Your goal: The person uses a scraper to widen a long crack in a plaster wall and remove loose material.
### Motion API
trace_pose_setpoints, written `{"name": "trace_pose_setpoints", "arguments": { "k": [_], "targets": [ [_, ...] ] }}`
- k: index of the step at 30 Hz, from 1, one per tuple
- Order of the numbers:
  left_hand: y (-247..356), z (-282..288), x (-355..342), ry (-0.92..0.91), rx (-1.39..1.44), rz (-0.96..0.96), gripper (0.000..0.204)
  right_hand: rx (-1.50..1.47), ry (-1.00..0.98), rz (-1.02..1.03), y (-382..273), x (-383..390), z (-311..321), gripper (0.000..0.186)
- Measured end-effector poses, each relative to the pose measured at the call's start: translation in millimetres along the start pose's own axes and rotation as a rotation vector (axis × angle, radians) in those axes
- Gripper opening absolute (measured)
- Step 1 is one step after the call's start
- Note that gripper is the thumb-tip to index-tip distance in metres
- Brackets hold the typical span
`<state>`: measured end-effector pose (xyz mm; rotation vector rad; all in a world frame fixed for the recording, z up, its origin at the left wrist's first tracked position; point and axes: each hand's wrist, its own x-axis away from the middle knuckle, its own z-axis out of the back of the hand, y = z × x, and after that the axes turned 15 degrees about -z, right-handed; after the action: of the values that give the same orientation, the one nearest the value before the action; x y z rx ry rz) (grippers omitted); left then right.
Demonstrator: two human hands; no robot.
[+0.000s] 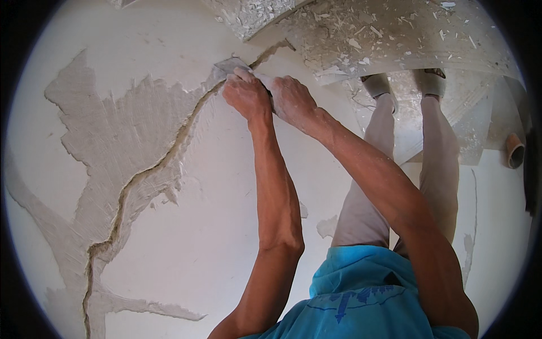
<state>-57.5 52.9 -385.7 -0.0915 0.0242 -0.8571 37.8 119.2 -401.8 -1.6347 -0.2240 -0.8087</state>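
Observation:
A long, jagged crack (131, 183) runs along a white wall (220, 226). Around it the paint is off, baring a rough grey patch (135, 121). Both my hands are at a scraper (227, 66) whose wide, dusty blade lies against the wall over the crack's upper part. My left hand (247, 93) is closed, its fingers pressing on the blade's back. Wrapped round the dark handle, mostly hidden, my right hand (293, 101) is closed just beside the left. White dust coats the fingers of both.
Paint flakes and chips litter the grey floor covering (372, 39) at the top right, where my feet stand. A dusty flat piece (248, 17) with flakes on it lies at the top. An orange-brown tube-like object (514, 150) is at the right edge.

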Motion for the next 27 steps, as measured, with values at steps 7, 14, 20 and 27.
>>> {"name": "trace_pose_setpoints", "arguments": {
  "k": [7, 14, 20, 27],
  "targets": [
    [-0.1, 2.0, -5.8, -0.048, 0.053, 0.124, 0.032, 0.002, -0.138, -0.081, -8.0, -0.9, 7.3, 0.043],
    [7.4, 7.2, -16.5, -0.088, 0.038, 0.155, 0.03, 0.065, -0.004, -0.108, -7.1, 2.9, -5.6, 0.027],
    [-10.6, 0.6, -23.2, -0.157, -0.016, -0.068, 0.031, -0.109, -0.041, -0.09, -4.5, -6.3, -11.8, 0.037],
    [-4.8, 19.4, 11.5, -0.215, 0.074, 0.073, 0.036, -0.149, -0.092, -0.134, -7.6, 31.6, 2.1, 0.044]
  ]
}}
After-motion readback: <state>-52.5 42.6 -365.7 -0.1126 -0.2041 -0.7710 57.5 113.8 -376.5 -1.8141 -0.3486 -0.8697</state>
